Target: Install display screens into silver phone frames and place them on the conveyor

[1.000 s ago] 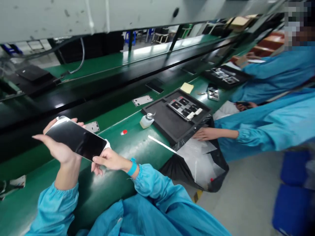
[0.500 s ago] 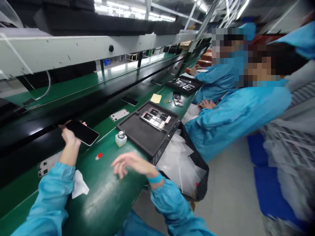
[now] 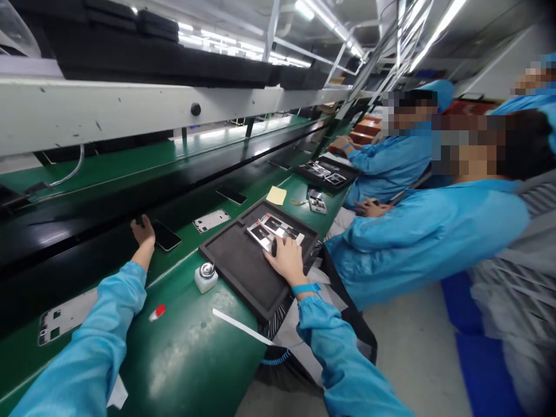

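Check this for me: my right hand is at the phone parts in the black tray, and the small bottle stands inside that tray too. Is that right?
Not quite: the head view shows the small bottle outside the black tray, beside it on the green bench. Your right hand is at the phone parts in the tray.

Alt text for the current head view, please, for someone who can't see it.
A person's right hand is at phone parts in a black tray on a green bench, while the left hand is beside a dark phone. A small white bottle stands beside the tray; co-workers in blue are at right.
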